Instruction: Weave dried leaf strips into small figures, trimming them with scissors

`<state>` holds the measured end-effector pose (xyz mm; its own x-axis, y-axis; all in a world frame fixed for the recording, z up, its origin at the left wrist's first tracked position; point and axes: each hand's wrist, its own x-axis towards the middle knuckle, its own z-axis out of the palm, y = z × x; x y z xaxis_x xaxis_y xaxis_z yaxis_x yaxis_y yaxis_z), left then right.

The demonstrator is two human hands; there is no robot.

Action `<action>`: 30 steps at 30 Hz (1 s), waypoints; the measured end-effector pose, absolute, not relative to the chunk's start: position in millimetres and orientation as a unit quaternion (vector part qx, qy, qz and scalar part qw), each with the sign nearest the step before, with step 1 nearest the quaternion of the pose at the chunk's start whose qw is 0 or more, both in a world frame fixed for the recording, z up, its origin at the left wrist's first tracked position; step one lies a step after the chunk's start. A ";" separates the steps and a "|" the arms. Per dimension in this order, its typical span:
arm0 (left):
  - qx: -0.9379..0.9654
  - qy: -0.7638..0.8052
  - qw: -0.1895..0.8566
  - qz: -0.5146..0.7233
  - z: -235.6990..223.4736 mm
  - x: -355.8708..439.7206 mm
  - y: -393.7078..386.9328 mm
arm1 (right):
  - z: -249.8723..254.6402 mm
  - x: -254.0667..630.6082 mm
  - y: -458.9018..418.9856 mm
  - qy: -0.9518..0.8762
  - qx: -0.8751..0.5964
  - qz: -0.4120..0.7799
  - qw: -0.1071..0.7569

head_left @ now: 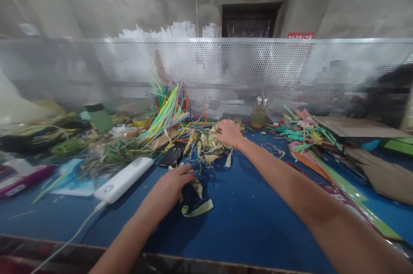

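My right hand reaches far over the blue table and rests on a heap of pale yellow strips and scraps, fingers curled down into it; a thin bangle sits on its wrist. My left hand lies nearer to me, fingers closed on a dark piece with a pale yellow strip curling out beneath it. A bunch of long colourful sticks fans up just behind the heap.
A white power bank with a cable lies at left beside green scraps. A small glass bottle stands at the back. Coloured paper cut-outs and cardboard fill the right. A perforated metal screen walls the far edge.
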<state>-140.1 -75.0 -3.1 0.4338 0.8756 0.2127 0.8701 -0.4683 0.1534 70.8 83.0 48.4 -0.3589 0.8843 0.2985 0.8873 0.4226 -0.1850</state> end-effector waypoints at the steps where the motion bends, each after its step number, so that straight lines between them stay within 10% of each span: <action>1: 0.857 0.500 0.009 0.121 -0.2 -137.1 -73.1 | 49.3 57.4 82.3 -0.829 -0.521 -0.018 0.205; 11: 0.855 0.498 -0.029 0.143 7.2 -108.7 -87.1 | 31.6 -38.2 107.5 -0.798 -0.559 0.053 0.218; 21: 0.720 0.589 -0.089 0.356 35.7 -118.1 -95.6 | 68.4 32.9 95.4 -0.673 -0.303 0.435 0.517; 30: 0.653 0.592 0.165 0.442 34.1 -63.5 -68.7 | 34.9 94.7 -1.9 -0.654 -0.257 0.485 0.521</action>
